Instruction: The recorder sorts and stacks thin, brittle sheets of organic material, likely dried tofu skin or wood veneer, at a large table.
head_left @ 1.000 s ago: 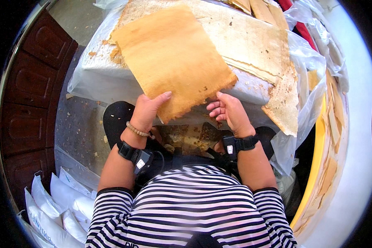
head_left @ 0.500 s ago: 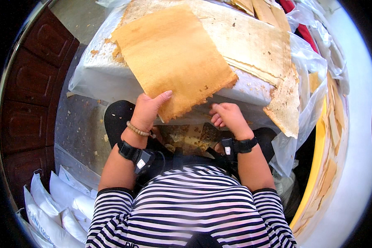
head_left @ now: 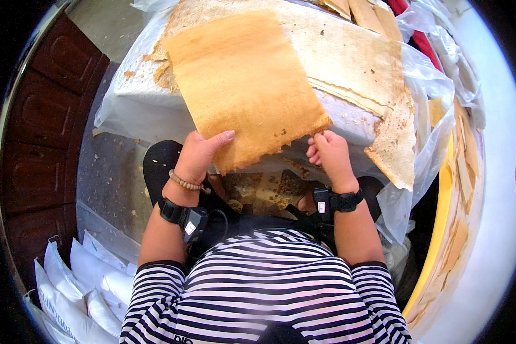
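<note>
At the near edge of the plastic-covered table (head_left: 126, 109), seen from the head camera, a tan veneer sheet (head_left: 246, 86) lies tilted across a paler, crumbling sheet (head_left: 350, 51). The left hand (head_left: 198, 155) grips the tan sheet's near-left corner, thumb on top, fingers under it. The right hand (head_left: 329, 152) is curled shut at the ragged near-right corner, pinching the frayed edge. Half a second ago that hand sat lower and looser, just off the sheet; it has since closed onto the corner, so both hands now hold the sheet, wide apart, which looks like readiness to lift or pull it. White sacks (head_left: 80, 275) are stacked at lower left beside a dark wooden door (head_left: 40, 132). Veneer strips fill a yellow-rimmed tub (head_left: 441, 229) on the right.
</note>
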Available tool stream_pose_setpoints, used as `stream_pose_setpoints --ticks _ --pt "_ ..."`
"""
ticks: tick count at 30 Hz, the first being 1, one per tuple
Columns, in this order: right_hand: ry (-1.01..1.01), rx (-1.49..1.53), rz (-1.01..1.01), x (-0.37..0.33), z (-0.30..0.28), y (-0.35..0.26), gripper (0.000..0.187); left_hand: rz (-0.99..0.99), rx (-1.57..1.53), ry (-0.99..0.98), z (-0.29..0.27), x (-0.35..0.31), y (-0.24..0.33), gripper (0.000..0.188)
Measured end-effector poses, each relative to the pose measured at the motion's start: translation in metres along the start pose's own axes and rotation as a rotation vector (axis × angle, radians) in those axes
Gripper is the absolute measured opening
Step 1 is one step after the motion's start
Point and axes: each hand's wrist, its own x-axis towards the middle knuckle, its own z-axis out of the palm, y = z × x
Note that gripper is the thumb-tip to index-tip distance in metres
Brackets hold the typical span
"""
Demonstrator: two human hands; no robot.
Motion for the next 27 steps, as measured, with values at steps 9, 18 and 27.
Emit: stream_pose_setpoints --ticks 9,18,27 --pt "0.027 0.442 0.136 -0.009 -0.005 -0.014 0.03 0.005 0.007 0.022 0.002 -0.001 0.001 0.032" --pt "0.407 -0.821 -0.444 0.0 -0.006 0.016 0.029 -0.041 0.025 -0.001 0.002 0.0 0.004 0.035" --pt "0.452 -0.718 -0.703 -0.049 -0.052 -0.041 0.04 -0.153 -0.114 -0.168 -0.005 0.01 0.024 0.04"
